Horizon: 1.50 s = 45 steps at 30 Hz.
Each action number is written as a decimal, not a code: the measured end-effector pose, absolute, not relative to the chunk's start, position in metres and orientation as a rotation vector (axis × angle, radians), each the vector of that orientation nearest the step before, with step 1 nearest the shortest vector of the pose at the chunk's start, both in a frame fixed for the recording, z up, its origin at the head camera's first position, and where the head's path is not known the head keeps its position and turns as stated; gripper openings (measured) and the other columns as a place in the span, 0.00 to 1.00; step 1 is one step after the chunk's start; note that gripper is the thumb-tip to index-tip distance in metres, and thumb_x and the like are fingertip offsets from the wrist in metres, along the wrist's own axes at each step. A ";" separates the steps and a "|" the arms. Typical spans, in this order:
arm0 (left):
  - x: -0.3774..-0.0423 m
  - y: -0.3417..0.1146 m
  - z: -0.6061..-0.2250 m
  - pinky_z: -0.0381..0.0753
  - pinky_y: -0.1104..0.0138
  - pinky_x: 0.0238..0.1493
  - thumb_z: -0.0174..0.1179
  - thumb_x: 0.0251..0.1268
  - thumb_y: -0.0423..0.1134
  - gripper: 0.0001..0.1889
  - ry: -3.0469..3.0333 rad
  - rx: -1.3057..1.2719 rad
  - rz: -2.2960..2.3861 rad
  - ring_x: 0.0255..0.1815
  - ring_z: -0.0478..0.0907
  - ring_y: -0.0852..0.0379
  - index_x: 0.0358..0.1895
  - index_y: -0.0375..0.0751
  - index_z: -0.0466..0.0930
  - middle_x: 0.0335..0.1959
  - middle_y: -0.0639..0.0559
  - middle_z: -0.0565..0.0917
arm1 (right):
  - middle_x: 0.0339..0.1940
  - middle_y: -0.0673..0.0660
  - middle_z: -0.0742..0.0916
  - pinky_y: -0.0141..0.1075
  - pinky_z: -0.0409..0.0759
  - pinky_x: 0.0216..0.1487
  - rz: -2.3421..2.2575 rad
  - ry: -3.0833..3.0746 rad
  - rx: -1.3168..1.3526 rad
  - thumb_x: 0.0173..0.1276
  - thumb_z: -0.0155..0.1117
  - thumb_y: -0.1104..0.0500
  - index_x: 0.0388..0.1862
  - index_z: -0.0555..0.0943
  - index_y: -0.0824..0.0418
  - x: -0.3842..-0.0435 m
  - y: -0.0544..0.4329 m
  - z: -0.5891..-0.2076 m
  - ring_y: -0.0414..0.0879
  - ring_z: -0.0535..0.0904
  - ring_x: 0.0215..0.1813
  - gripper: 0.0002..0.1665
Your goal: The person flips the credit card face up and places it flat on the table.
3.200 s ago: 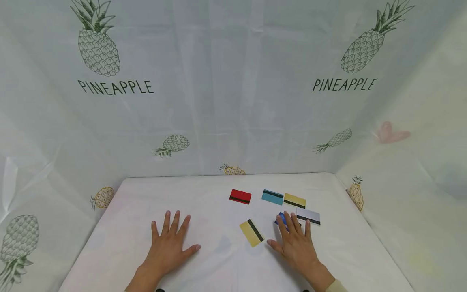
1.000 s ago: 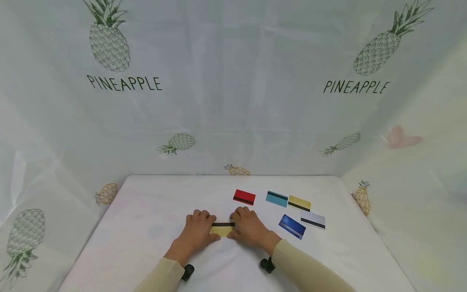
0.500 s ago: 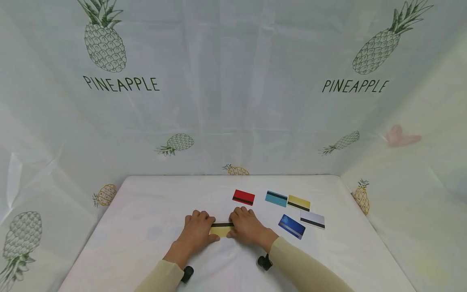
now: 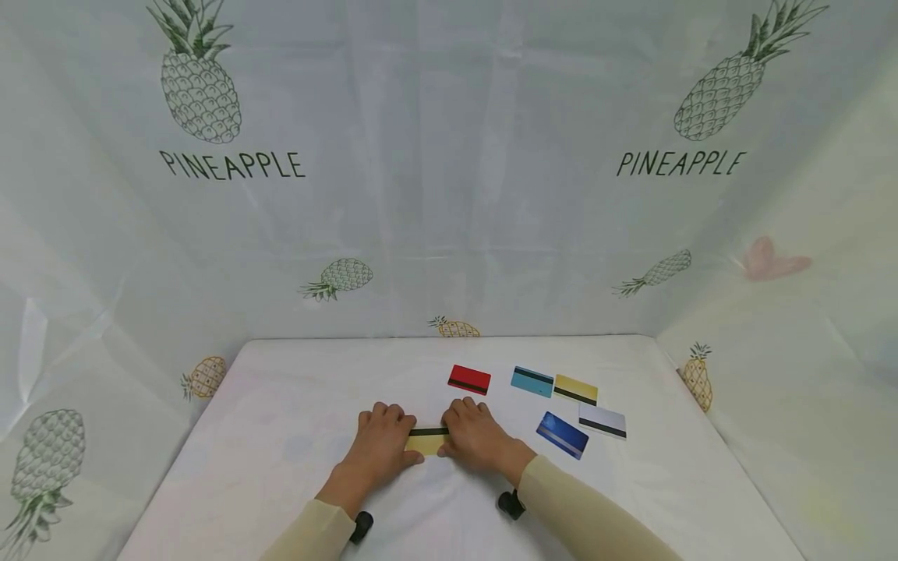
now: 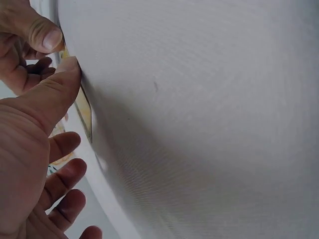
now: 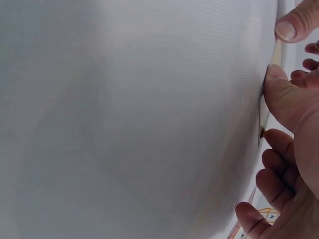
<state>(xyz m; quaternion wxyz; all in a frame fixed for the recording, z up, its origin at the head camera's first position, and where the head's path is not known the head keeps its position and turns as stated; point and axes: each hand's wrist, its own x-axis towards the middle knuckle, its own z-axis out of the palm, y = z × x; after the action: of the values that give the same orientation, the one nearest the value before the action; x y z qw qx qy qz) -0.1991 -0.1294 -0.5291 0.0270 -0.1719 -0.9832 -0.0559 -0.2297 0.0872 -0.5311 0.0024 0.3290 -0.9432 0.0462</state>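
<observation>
A yellow magnetic-stripe card (image 4: 426,444) lies level on the white-covered table, its black stripe along the far side. My left hand (image 4: 379,442) grips its left end, thumb at the near edge and fingers curled toward the far edge. The right hand (image 4: 479,436) holds the other end in the same manner. In the left wrist view the card (image 5: 85,114) shows as a thin sliver against the left thumb (image 5: 57,89). The right wrist view has the card (image 6: 264,107) edge-on beside the right thumb (image 6: 281,94). Both hands cover the card's ends.
Beyond the hands lies a red card (image 4: 469,379). Farther right are a light-blue card (image 4: 532,382), another yellow card (image 4: 576,389), a silver card (image 4: 602,421) and a dark-blue card (image 4: 562,435). A pineapple-print curtain (image 4: 449,195) surrounds the table (image 4: 295,405).
Earlier both hands lay spread flat, the right over the dark-blue card. The near yellow card, then slanted, is now level and farther left between both hands. Over the last second, hands and cards stay put.
</observation>
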 end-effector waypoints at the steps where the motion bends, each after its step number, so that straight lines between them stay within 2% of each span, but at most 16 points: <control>1: -0.199 -0.129 -0.528 0.71 0.46 0.56 0.77 0.55 0.62 0.33 -3.032 -0.533 -0.172 0.56 0.71 0.45 0.58 0.44 0.85 0.52 0.47 0.81 | 0.47 0.49 0.81 0.41 0.75 0.52 0.156 -2.967 1.026 0.68 0.74 0.37 0.54 0.81 0.56 -0.230 0.087 -0.531 0.43 0.70 0.48 0.28; 9: -0.197 -0.128 -0.526 0.70 0.46 0.54 0.79 0.54 0.61 0.31 -2.991 -0.557 -0.158 0.53 0.71 0.45 0.54 0.43 0.85 0.50 0.47 0.81 | 0.48 0.50 0.80 0.42 0.77 0.54 0.255 -2.953 0.992 0.66 0.77 0.39 0.55 0.79 0.57 -0.231 0.088 -0.533 0.43 0.70 0.49 0.30; 15: -0.200 -0.129 -0.527 0.70 0.45 0.57 0.79 0.53 0.60 0.32 -2.986 -0.588 -0.137 0.54 0.70 0.45 0.53 0.44 0.81 0.48 0.49 0.80 | 0.50 0.49 0.79 0.38 0.75 0.50 0.226 -2.909 1.033 0.67 0.76 0.39 0.56 0.79 0.56 -0.230 0.089 -0.538 0.43 0.70 0.50 0.30; 20: -0.202 -0.128 -0.526 0.70 0.44 0.58 0.78 0.52 0.60 0.31 -2.997 -0.604 -0.068 0.54 0.70 0.45 0.52 0.45 0.80 0.46 0.49 0.79 | 0.51 0.49 0.80 0.37 0.76 0.52 0.174 -2.884 1.037 0.69 0.73 0.37 0.58 0.79 0.56 -0.226 0.091 -0.537 0.43 0.71 0.52 0.31; 27: -0.200 -0.135 -0.529 0.70 0.46 0.56 0.78 0.52 0.57 0.30 -2.907 -0.596 -0.075 0.54 0.72 0.45 0.54 0.44 0.80 0.49 0.50 0.80 | 0.54 0.51 0.81 0.39 0.80 0.54 0.177 -2.805 1.022 0.67 0.72 0.41 0.60 0.80 0.58 -0.222 0.093 -0.538 0.44 0.72 0.54 0.31; 35: -0.196 -0.132 -0.519 0.70 0.46 0.58 0.78 0.51 0.55 0.30 -2.835 -0.607 -0.111 0.56 0.72 0.46 0.55 0.45 0.80 0.51 0.50 0.81 | 0.53 0.52 0.82 0.37 0.81 0.53 0.087 -2.692 1.043 0.66 0.72 0.41 0.59 0.80 0.59 -0.223 0.092 -0.540 0.44 0.75 0.52 0.31; 41: -0.192 -0.124 -0.510 0.71 0.46 0.58 0.76 0.50 0.52 0.29 -2.803 -0.661 -0.162 0.55 0.72 0.46 0.55 0.44 0.79 0.50 0.50 0.80 | 0.53 0.52 0.82 0.35 0.81 0.57 0.067 -2.689 1.057 0.66 0.73 0.40 0.60 0.80 0.59 -0.223 0.091 -0.540 0.44 0.75 0.52 0.32; 45: -0.191 -0.121 -0.508 0.70 0.48 0.58 0.79 0.51 0.52 0.31 -2.773 -0.697 -0.217 0.55 0.71 0.48 0.56 0.44 0.77 0.51 0.50 0.80 | 0.53 0.51 0.82 0.34 0.81 0.58 0.082 -2.678 1.078 0.68 0.72 0.38 0.61 0.80 0.59 -0.222 0.089 -0.539 0.43 0.75 0.52 0.33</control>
<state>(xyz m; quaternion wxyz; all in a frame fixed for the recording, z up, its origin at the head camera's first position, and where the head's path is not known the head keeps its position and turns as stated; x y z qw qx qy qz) -0.1914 -0.1209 -0.5083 0.1364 -0.2409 -0.9580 -0.0751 -0.2221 0.0890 -0.5388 0.1266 0.3702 -0.9199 0.0280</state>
